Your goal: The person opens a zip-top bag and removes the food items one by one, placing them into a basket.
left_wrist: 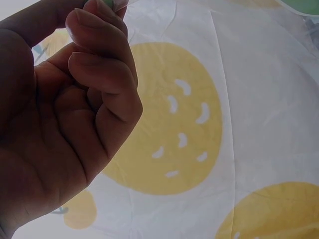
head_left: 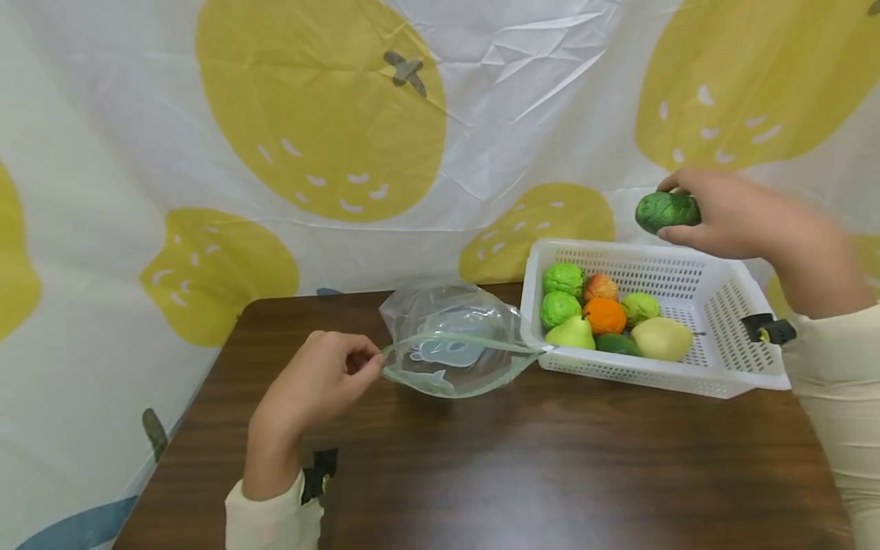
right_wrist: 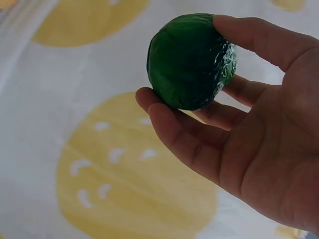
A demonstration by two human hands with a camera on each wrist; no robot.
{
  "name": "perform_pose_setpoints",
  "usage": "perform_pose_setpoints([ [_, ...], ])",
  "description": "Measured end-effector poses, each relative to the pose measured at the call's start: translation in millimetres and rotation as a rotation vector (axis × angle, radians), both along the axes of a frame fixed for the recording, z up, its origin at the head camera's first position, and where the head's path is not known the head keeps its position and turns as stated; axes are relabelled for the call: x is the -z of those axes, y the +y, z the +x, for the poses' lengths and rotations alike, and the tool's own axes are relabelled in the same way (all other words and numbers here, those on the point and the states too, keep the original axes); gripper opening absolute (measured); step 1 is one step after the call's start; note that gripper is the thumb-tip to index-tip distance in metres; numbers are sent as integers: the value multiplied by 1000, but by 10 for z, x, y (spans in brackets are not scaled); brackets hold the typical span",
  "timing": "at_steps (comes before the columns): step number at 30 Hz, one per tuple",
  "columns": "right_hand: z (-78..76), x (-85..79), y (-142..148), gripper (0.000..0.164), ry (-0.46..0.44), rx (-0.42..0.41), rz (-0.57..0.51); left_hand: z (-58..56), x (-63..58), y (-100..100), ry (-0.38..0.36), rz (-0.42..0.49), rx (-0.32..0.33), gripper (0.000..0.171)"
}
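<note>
In the head view, my right hand [head_left: 732, 214] holds a dark green avocado [head_left: 663, 212] above the back of the white basket [head_left: 729, 386]. Thumb and fingers grip the wrinkled avocado [right_wrist: 187, 62] from opposite sides in the right wrist view. My left hand [head_left: 319, 382] pinches the left end of the green-edged mouth of a clear plastic zip bag [head_left: 447, 347]. The bag lies on the table with its mouth spread apart, and its right corner meets the basket's rim. Curled fingers of the left hand [left_wrist: 84, 104] fill much of the left wrist view.
Inside the basket, toward its left, sit an orange [head_left: 605, 315], a green pear [head_left: 572, 334], a pale yellow fruit [head_left: 661, 340], a dark green fruit [head_left: 616, 344] and several others. The brown wooden table [head_left: 481, 466] backs onto a lemon-print curtain [head_left: 330, 107].
</note>
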State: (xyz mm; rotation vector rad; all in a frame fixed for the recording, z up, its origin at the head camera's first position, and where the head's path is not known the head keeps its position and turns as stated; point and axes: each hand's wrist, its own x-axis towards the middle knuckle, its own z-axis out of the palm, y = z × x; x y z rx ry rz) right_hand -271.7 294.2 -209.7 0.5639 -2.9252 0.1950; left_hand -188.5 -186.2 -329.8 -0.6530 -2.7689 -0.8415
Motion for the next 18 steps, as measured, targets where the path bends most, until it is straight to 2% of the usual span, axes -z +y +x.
perform_pose_setpoints([
  [4,-303,156,132,56,-116,56,63,3,-5,0,4,-5,4,15],
  [8,-532,328,230,57,-201,112,91,4,-8,0,12,-11,2,14],
  [13,-704,517,303,57,-271,185,73,6,3,-4,22,-10,14,15],
  [18,-806,711,342,53,-346,265,92,-1,3,-5,24,-14,7,15],
])
